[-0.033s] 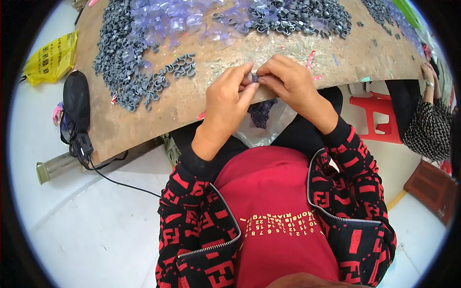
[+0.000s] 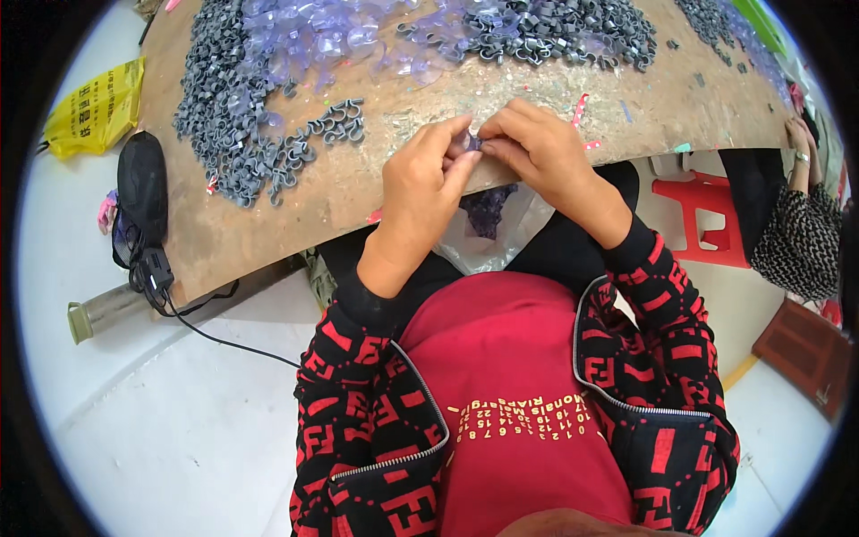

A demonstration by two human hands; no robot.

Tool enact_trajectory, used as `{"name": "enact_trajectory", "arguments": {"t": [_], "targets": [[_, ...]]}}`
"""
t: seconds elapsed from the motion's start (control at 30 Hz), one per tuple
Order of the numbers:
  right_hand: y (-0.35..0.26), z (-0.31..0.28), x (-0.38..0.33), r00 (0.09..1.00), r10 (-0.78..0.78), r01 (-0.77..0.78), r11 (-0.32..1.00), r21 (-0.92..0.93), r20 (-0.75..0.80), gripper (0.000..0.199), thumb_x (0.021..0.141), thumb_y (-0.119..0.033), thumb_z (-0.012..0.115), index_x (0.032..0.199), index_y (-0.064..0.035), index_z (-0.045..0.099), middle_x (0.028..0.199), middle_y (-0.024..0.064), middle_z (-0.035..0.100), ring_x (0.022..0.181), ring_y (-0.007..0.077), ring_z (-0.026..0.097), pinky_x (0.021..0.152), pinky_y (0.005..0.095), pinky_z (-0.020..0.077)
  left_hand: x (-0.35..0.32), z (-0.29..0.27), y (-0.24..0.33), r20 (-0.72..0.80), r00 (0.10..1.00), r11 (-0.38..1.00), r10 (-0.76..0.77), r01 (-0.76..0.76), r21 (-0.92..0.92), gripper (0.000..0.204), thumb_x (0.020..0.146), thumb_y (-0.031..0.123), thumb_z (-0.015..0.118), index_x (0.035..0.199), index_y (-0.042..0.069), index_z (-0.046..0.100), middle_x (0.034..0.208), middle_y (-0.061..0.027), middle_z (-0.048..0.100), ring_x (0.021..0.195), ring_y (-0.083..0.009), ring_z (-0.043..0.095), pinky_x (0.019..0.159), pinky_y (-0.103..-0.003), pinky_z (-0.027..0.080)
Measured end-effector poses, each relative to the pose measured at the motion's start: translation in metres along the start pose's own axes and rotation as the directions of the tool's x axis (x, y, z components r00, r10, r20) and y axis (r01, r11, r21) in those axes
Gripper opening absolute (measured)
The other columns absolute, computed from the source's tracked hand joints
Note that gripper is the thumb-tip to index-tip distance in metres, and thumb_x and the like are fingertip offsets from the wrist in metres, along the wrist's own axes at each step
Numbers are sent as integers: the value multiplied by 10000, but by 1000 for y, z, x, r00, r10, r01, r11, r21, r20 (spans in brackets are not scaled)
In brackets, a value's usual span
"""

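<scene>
Above the table's near edge, my two hands meet fingertip to fingertip. My left hand (image 2: pixel 420 179) is closed, with thumb and fingers around a small clear purple suction cup (image 2: pixel 472 142). From the other side my right hand (image 2: pixel 541 152) pinches at the cup's end; whatever small part lies in that pinch is mostly covered by the fingertips. Farther back lies a heap of clear purple suction cups (image 2: pixel 309 40). Grey plastic clips (image 2: pixel 219 116) are piled to its left, and another pile of grey clips (image 2: pixel 573 34) lies to its right.
On my lap lies a clear plastic bag (image 2: pixel 488 255) with dark purple pieces (image 2: pixel 486 210). A black pouch (image 2: pixel 143 183) and a yellow bag (image 2: pixel 97 109) are at the table's left. To the right are a red stool (image 2: pixel 702 219) and another person's arm (image 2: pixel 799 166).
My hands have shifted only very slightly, and a little more of the purple suction cup shows between them.
</scene>
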State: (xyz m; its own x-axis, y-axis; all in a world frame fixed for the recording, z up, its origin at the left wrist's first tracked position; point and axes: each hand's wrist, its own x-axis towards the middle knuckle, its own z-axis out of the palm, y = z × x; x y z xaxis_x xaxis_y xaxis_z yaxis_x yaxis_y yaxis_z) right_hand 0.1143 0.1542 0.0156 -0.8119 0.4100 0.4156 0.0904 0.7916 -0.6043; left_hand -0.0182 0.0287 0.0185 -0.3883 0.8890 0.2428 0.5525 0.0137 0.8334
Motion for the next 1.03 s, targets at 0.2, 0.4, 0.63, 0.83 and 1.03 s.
{"name": "enact_trajectory", "arguments": {"t": [0.2,0.4,0.63,0.83,1.03], "targets": [[5,-6,12,996,-35,42,996,-85,83,137,804,-120,657,927,-69,624,820,85,583,787,294,592,684,375,464,8,2,-8,-49,990,986,130,-124,107,215,769,58,673,972,32,609,845,-121,626,773,-306,613,671,-371,490],[9,-9,19,983,-87,100,992,-72,162,132,779,-107,658,903,-72,628,805,78,574,787,284,585,680,376,453,12,-1,-7,-16,966,941,259,-248,230,148,763,61,672,894,49,604,814,-111,608,747,-307,599,652,-384,475],[2,-11,31,959,-121,171,969,-179,257,102,745,-87,664,820,-63,599,790,74,573,761,279,584,670,383,441,15,-4,-12,23,980,966,198,-199,167,139,744,53,687,851,43,599,799,-107,575,761,-306,591,640,-385,469],[-1,-11,33,959,-56,109,978,-178,279,100,733,-78,660,802,-50,593,783,92,582,757,306,595,681,390,459,17,-5,-10,1,986,977,165,-164,135,146,728,44,694,842,37,604,872,-106,562,767,-299,587,643,-386,469],[-4,-10,27,971,26,4,992,-123,238,91,751,-68,652,818,-39,597,821,121,608,784,340,602,706,397,476,19,-7,-9,63,983,957,174,-184,226,157,753,56,679,893,37,611,896,-102,558,804,-282,603,663,-360,480]]}}
